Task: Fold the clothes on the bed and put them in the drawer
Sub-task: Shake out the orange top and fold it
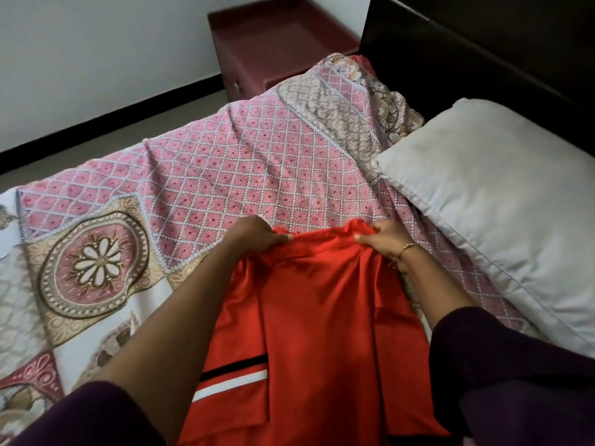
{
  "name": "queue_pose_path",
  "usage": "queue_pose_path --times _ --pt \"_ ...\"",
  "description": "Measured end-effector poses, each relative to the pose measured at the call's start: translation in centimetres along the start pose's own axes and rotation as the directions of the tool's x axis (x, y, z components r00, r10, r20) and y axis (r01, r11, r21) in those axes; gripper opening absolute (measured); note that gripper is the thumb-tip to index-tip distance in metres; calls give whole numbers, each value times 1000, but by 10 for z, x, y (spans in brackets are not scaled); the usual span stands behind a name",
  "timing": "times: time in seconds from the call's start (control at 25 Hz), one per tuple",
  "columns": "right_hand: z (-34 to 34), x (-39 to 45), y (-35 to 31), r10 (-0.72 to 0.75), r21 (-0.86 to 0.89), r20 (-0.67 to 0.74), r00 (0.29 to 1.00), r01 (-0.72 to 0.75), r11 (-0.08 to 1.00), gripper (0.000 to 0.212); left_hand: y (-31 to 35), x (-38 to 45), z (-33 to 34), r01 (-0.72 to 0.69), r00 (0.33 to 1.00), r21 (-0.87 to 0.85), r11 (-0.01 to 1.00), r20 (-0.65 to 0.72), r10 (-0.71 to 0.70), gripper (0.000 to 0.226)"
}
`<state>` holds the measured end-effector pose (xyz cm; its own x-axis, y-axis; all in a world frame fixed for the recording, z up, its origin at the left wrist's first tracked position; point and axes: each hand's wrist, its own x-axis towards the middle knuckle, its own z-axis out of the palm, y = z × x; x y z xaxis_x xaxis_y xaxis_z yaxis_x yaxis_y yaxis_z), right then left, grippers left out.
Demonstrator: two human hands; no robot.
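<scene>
Red garment [309, 317] spread near on bed [199, 169], left hand [257, 235] and right hand [384, 241] fingers curled, pinching its far edge, grey pillow [502, 201] right

I'm holding a bright red garment [309, 300] with 1 black and 1 white stripe across its lower part. My sleeves [515, 365] are dark purple, and a thin gold bracelet [406, 249] circles my right wrist. The bedspread [225, 162] is pink with a white dotted diamond lattice, plus beige floral medallions. The pillow [502, 201] is pale grey, the bedside cabinet [277, 49] maroon, the headboard [483, 49] near black.
</scene>
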<state>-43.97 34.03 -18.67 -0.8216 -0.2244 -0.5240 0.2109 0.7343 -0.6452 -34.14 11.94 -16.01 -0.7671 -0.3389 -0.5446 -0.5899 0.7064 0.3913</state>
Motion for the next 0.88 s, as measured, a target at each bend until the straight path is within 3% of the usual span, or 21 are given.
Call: queue_pose_path --times 0.08,0.16,0.32,0.44,0.52,0.56,0.68,0.76,0.8,0.88 --pt "0 7 -2 -146 198 -75 986 158 967 11 6 3 -8 -63 992 -170 983 100 81 52" --pt "-2 10 -1 -243 216 -178 953 279 936 19 9 7 -14 -163 978 -58 985 120 169 40" --pt "6 18 9 -248 71 -336 909 287 955 27 10 25 -6 -167 942 25 986 -291 167 32" --pt "13 24 3 -261 -32 -420 869 273 962 30 8 35 16 -29 893 137 990 -441 87 34" --pt "18 27 5 -250 -56 -431 867 251 966 32 8 33 33 51 801 112 992 -599 26 37" --pt "22 28 9 -244 -72 -412 878 235 969 33 11 28 43 25 740 115 993 -670 59 37" --pt "25 25 14 -218 -81 -352 910 203 976 36 35 2 84 -316 579 238 918 -718 385 30" --pt "21 14 12 -154 78 -360 920 194 978 32 52 -26 109 -522 614 154 839 -615 495 31" --pt "19 8 13 -119 147 -388 914 189 971 30 59 -39 118 -539 677 63 840 -561 476 36" --pt "15 -5 25 -54 220 -470 881 176 960 31 73 -66 135 -401 877 -67 914 -317 361 47"
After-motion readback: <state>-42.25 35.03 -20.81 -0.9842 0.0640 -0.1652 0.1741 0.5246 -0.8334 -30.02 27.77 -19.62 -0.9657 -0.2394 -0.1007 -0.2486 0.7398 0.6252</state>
